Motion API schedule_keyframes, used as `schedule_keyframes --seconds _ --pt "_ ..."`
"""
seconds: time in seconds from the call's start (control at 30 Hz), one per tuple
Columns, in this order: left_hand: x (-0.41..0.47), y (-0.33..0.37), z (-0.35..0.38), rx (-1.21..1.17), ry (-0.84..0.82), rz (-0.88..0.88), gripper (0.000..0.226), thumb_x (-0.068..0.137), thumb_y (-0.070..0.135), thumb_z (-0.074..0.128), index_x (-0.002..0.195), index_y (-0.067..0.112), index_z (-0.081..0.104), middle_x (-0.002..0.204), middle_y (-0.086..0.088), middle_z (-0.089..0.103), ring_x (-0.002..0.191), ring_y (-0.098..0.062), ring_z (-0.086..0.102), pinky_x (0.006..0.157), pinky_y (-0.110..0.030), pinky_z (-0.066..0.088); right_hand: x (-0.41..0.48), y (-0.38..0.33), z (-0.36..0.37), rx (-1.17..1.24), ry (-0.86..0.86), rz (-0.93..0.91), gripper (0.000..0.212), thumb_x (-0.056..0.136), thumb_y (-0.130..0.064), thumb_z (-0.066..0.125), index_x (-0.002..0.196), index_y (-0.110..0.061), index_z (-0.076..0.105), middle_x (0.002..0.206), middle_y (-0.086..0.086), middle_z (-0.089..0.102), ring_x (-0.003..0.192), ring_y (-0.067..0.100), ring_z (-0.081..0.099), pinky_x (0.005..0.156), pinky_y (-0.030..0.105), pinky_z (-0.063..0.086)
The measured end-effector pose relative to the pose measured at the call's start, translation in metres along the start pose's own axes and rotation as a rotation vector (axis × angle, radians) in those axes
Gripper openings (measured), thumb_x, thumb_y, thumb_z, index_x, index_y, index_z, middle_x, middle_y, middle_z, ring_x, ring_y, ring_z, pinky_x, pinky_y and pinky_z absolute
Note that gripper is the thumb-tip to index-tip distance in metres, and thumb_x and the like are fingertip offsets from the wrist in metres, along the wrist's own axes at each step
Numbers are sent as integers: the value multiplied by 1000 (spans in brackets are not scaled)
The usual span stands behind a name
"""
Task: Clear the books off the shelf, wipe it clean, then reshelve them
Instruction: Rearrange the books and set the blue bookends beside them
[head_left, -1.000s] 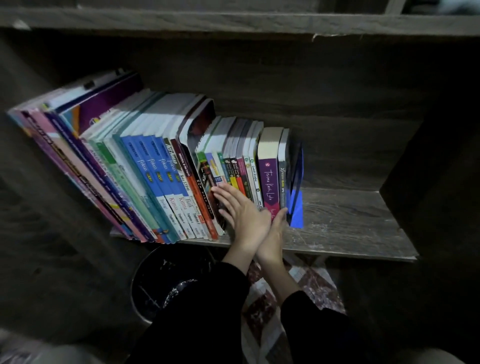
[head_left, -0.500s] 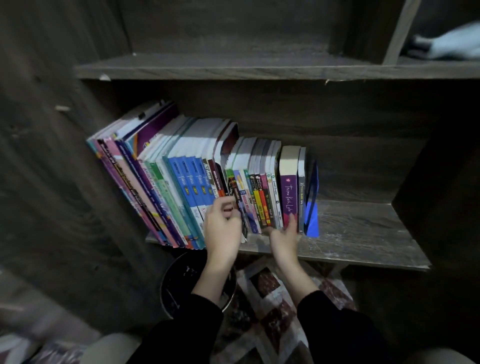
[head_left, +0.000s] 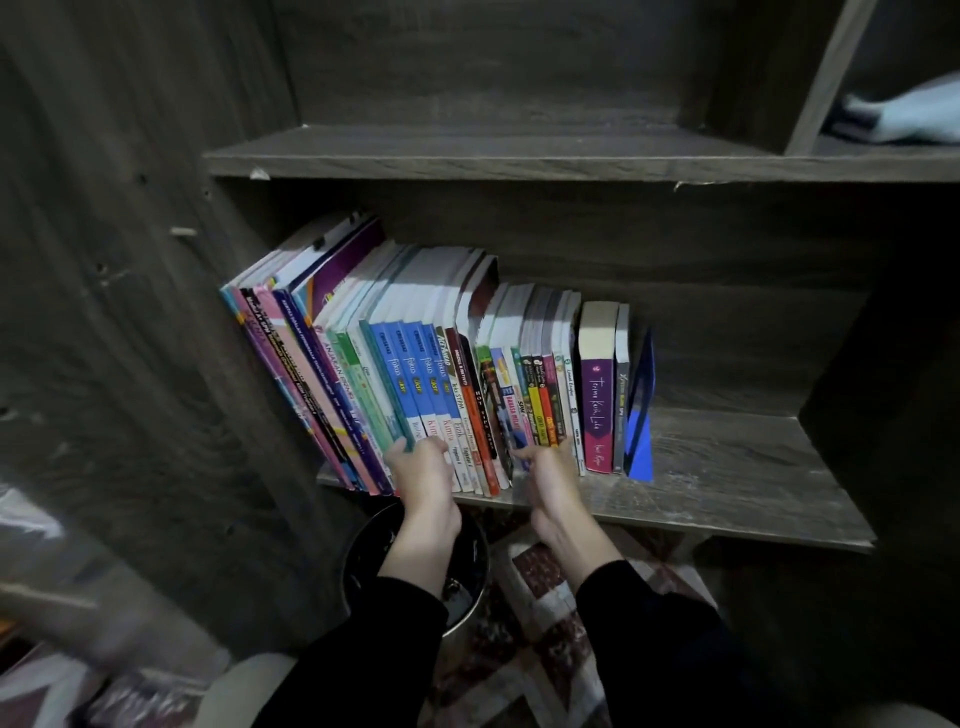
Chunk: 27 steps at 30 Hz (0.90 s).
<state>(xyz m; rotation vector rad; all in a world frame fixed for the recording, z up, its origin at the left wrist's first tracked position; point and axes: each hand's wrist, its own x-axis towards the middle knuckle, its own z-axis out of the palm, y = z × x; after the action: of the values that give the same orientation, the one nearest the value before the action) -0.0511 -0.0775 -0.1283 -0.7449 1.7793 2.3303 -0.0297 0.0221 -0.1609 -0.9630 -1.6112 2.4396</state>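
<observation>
Two hands that lay pressed together on the middle spines a second ago have parted. The left hand (head_left: 421, 462) now curls its fingers round the feet of the blue spines, and the right hand (head_left: 548, 470) hooks into the small paperbacks. They bracket a block of books (head_left: 447, 374), probably to lift it out as one. The whole row stands on the shelf (head_left: 727, 467), with a blue bookend (head_left: 640, 415) right of the right hand. Under the left wrist sits a dark bin (head_left: 353, 566), its contents too dim to tell.
</observation>
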Motion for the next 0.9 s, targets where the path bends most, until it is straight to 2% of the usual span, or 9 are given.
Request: schedule_keyframes --seconds 0.1,0.2,0.3,0.37,0.47,0.6,0.7,0.77,0.9 --pt "-4 2 -2 -62 86 65 61 81 1 48 139 7 32 140 -18 43 123 -33 46 107 -51 36 -2 12 17 18 10 22 85 77 3 53 152 -16 16 140 17 48 120 32 50 97 47 46" --pt "-8 4 -6 -8 140 176 73 85 3 51 150 15 18 153 -12 25 138 -29 29 114 -42 23 -9 23 37 20 -119 63 80 71 4 56 145 -11 30 124 15 60 113 31 57 95 45 49" --pt "1 1 -10 116 -16 238 81 89 6 49 153 23 1 160 2 -2 146 -16 4 118 -39 7 -5 33 52 15 -199 81 130 39 -21 68 154 -20 5 153 12 31 138 30 34 112 49 33" --pt "10 -2 -10 159 -99 231 87 89 8 51 152 26 -7 158 5 -16 146 -14 -4 119 -45 6 -7 33 58 -59 -193 89 126 54 -27 68 151 -20 -11 160 9 7 144 30 21 114 50 27" --pt "15 0 -12 236 -151 222 89 92 14 53 150 28 -12 157 4 -19 146 -16 -4 118 -49 11 -10 35 63 -193 -131 31 92 93 -18 50 147 -19 -24 160 7 -11 145 32 17 112 51 29" --pt "24 -1 -33 273 -155 247 71 96 17 50 152 28 8 159 8 4 145 -17 13 118 -42 18 -6 40 70 -211 -49 -47 101 87 -7 58 148 -14 -22 159 6 -17 148 27 3 117 45 20" --pt "24 9 -50 225 46 343 57 91 13 51 143 28 36 148 1 36 135 -22 38 111 -41 32 -7 38 73 -183 -30 -40 106 84 -4 62 149 -14 -21 159 5 -18 147 27 2 117 46 20" --pt "24 25 -56 201 138 402 65 90 10 51 148 24 25 152 -3 26 139 -21 29 114 -36 24 -6 38 72 -174 -39 -37 106 85 -5 63 149 -14 -21 159 4 -18 147 29 3 117 48 20" --pt "33 55 -52 330 -4 488 88 90 5 48 150 27 -13 158 1 -17 146 -18 -10 118 -41 2 -8 38 71 -170 -59 -30 106 86 -6 63 149 -17 -22 159 3 -19 147 30 4 116 49 21"
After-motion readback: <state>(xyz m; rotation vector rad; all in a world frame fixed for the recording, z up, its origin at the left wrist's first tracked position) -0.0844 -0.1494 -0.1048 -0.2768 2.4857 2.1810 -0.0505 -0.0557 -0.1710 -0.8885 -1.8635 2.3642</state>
